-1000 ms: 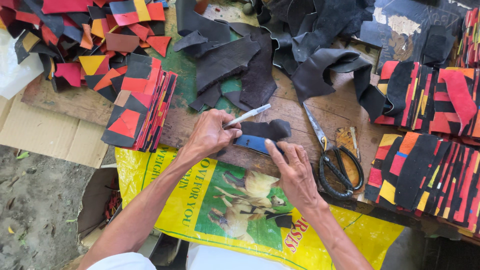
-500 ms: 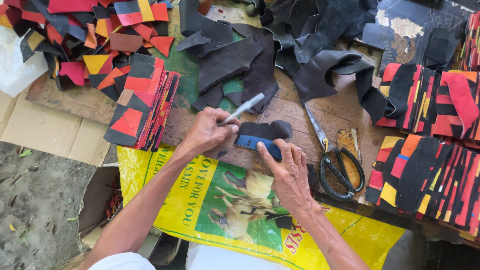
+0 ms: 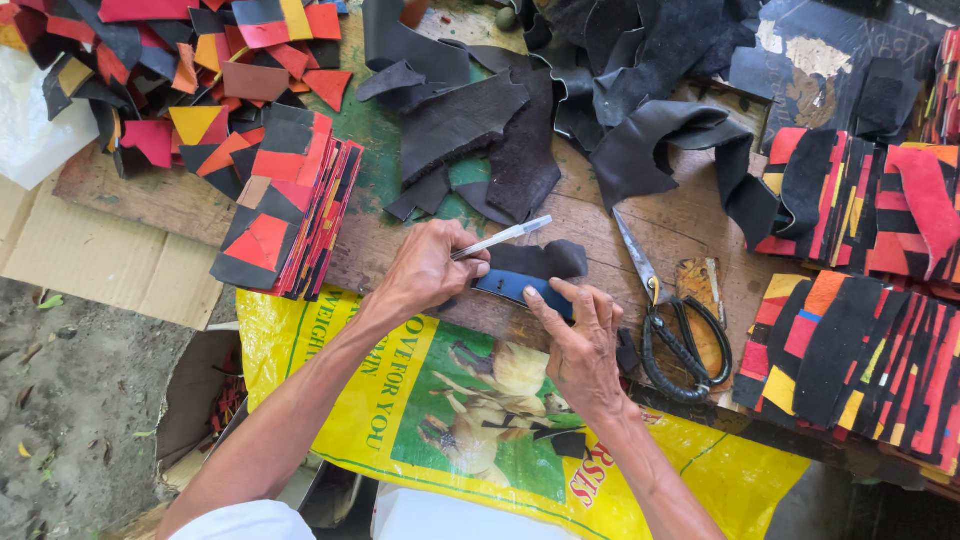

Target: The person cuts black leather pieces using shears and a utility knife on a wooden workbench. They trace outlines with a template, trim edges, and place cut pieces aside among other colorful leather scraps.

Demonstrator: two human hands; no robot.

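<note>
The black leather piece lies between both hands, a blue template upon it. The left hand grips a pen; the right hand presses the template flat, fingers spread.

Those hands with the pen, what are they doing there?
A person's left hand holds a slim white pen with its tip against a dark, curved leather piece on the wooden workbench. The right hand presses a blue flat template down on that piece. Black-handled scissors lie just beside the right hand, with stacks of red, black and yellow cut pieces around.
</note>
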